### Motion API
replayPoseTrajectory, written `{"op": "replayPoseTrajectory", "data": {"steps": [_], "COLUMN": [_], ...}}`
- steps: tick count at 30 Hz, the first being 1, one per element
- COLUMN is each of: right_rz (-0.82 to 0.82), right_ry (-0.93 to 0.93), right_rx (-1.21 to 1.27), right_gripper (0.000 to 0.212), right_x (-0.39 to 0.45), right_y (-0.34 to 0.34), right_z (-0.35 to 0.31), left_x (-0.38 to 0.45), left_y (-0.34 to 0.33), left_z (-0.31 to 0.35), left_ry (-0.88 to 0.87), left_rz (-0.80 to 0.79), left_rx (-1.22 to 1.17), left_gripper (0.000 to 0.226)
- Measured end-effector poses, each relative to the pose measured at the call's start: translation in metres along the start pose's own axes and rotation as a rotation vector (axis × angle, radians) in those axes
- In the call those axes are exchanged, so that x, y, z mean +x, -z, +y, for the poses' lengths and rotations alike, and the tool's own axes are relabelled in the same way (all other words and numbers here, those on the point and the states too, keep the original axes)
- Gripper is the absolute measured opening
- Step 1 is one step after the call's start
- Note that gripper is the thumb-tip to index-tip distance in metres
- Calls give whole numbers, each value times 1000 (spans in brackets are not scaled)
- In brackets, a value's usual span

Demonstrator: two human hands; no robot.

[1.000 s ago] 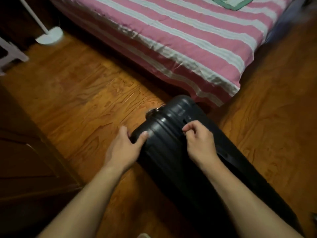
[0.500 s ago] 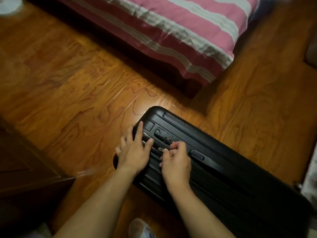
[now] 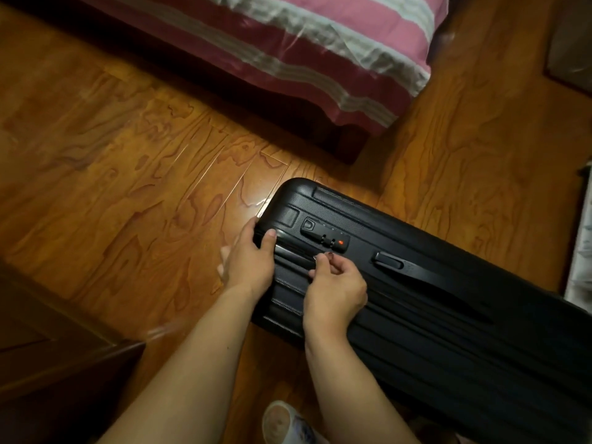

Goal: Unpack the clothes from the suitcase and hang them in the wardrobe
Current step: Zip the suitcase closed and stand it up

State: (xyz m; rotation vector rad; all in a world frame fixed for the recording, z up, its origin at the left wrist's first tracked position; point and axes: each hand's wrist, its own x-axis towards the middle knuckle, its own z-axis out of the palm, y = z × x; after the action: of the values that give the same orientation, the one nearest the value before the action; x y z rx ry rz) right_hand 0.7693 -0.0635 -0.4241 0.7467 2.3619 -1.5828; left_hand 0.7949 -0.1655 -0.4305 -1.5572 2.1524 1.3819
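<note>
suitcase: black hard-shell suitcase lying on its side on the wooden floor, just off the corner of the bed with the pink striped cover. Shut all the way, no gap showing along the seam.

lock: combination lock on the upper edge, little red dot lit or painted on it, side handle a bit further along.

left hand: left hand wrapped over the near corner of the case, thumb on top, fingers curled round the edge, looks like bracing it.

right hand: right hand just below the lock, thumb and forefinger pinched together on a small metal bit, most likely the zipper pull. Too small to be totally sure.

progress: basically at the very start. Case not open yet, no clothes in sight, no hangers either.

left to do: unzip, flip the lid, pull clothes out, hang everything.

wardrobe: dark wooden furniture at lower left, maybe that's it, can't tell.

extra: slipper poking in at the bottom.
</note>
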Motion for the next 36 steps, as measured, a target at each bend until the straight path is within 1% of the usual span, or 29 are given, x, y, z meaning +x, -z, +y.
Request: {"op": "replayPoseTrajectory", "data": {"steps": [2,4,5,6,10,12,15,17,19,20,22,23,25,27,29,31,32,34,36], "right_rz": [23,15,8,-1,-11,-42,-80,-121,-146,-157,-184,-195,-235,-282,-313,-315,-314,-370,-481], "right_ry": [38,130,190,246,413,465,450,359,222,183,227,273,302,316,401,594,687,801,860], "right_rx": [-73,-334,-446,-499,-628,-713,-818,-838,-795,-775,-826,-857,-854,-819,-788,-765,-777,-890,-965], "right_gripper": [14,25,26,25,23,24,24,24,25,25,24,25,28,33,33,19,15,37,47], "right_x": [4,7,7,6,9,13,18,23,31,33,34,34,38,44,48,55,63,84,102], "right_y": [-2,0,1,2,4,3,3,1,1,1,3,5,8,17,30,48,55,65,69], "right_z": [-1,-4,-6,-10,-16,-17,-24,-26,-27,-27,-25,-25,-28,-30,-29,-27,-25,-25,-28], "left_x": [1,0,0,1,7,7,9,10,9,8,9,10,12,18,24,27,28,29,35], "left_y": [-1,-2,-2,-3,-8,-10,-11,-11,-10,-9,-8,-9,-11,-8,0,9,14,22,25], "left_z": [-1,-5,-7,-9,-7,-8,-10,-10,-9,-9,-10,-10,-10,-9,-12,-15,-15,-12,-8], "left_ry": [8,2,-14,-33,-66,-75,-68,-62,-53,-47,-70,-111,-218,-263,-252,-304,-319,-281,-218], "left_rz": [5,11,20,28,72,97,131,149,147,144,154,172,209,262,313,285,246,187,221], "left_rx": [-17,9,27,41,51,35,-6,-26,-40,-54,-82,-86,-84,-93,-98,-38,-17,5,-1], "left_gripper": [55,57,58,58,60,60,59,60,60,61,60,58,47,30,20,24,28,34,23]}}
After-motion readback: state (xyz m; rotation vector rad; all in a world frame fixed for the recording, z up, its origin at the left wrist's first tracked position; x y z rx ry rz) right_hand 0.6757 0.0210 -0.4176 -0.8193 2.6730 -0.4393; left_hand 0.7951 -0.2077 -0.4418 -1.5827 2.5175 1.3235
